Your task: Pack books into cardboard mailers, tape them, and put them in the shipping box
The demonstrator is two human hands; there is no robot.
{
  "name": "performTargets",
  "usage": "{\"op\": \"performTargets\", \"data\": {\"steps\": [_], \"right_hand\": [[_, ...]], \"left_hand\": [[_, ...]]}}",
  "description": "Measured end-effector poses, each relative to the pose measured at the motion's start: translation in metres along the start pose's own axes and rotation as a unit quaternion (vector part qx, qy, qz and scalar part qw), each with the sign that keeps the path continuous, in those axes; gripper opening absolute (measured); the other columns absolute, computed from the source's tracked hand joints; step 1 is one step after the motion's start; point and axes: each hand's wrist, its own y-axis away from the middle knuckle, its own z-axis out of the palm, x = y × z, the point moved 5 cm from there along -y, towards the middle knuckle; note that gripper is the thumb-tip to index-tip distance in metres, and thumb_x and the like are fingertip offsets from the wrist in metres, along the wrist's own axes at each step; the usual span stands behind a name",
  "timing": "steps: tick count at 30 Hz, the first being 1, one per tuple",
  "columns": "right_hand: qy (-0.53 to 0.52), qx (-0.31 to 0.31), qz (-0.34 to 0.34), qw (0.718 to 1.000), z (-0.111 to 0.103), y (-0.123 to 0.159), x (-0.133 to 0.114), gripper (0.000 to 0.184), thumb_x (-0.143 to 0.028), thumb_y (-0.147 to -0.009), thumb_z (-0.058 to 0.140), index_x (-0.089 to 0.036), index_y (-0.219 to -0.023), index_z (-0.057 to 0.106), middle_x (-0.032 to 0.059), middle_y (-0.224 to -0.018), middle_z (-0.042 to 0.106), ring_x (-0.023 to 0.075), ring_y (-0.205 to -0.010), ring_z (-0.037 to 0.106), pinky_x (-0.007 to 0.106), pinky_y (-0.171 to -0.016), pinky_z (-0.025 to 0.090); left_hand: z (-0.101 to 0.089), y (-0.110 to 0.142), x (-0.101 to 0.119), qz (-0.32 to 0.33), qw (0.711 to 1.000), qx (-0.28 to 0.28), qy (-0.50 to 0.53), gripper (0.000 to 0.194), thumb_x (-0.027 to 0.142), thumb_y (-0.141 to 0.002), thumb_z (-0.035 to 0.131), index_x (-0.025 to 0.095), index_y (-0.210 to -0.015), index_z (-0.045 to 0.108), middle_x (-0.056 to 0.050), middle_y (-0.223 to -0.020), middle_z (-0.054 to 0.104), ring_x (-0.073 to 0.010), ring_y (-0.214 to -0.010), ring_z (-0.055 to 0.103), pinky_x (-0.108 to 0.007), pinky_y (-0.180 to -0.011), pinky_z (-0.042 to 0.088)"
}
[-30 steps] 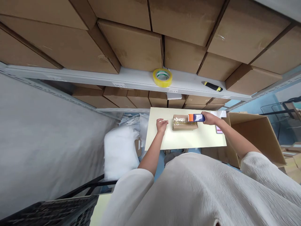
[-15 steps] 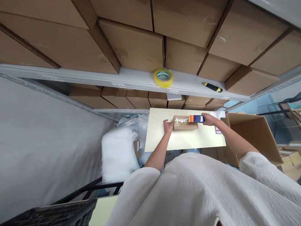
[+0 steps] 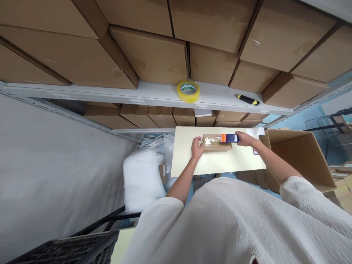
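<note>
A small cardboard box lies on the cream tabletop, with shiny clear tape along its top. My left hand is closed around the box's left end, its fingers against the end face where the tape hangs over. In my right hand is a tape dispenser, dark blue with an orange front, held by its handle. The dispenser's front rests on the right part of the box's top. My right fingers are wrapped round the handle and partly hidden.
On the shelf beyond the table lie a yellow tape roll and a utility knife. A phone is partly behind my right forearm. A large open carton stands right; white foam wrap stands left. Cardboard boxes fill the shelves.
My left hand has moved right, from beside the box onto its left end, and its fingers have closed there. The tape dispenser and my right hand have stayed nearly in place.
</note>
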Motion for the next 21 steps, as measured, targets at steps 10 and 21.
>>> {"op": "performTargets", "data": {"steps": [10,21], "right_hand": [[0.026,-0.011,-0.011,1.000,0.001,0.003,-0.003,0.037,-0.011,-0.077,0.072,-0.021,-0.111,0.058,0.0124,-0.115,0.072,0.0272,-0.100,0.066,0.031,-0.077,0.046],[0.017,-0.046,-0.028,0.998,0.010,0.010,0.012,0.039,-0.014,-0.080,0.074,-0.022,-0.114,0.058,0.0106,-0.116,0.071,0.0263,-0.100,0.067,0.030,-0.073,0.044]], "left_hand": [[0.049,-0.017,0.041,0.154,0.837,-0.328,-0.410,0.151,0.058,-0.073,0.094,0.021,-0.178,-0.008,-0.019,-0.186,-0.006,-0.0409,-0.172,-0.008,-0.065,-0.136,-0.008],[0.041,-0.016,0.026,0.167,0.837,-0.319,-0.412,0.137,0.048,-0.088,0.083,0.025,-0.176,-0.019,-0.020,-0.186,0.005,-0.0375,-0.173,-0.002,-0.068,-0.136,0.001]]}}
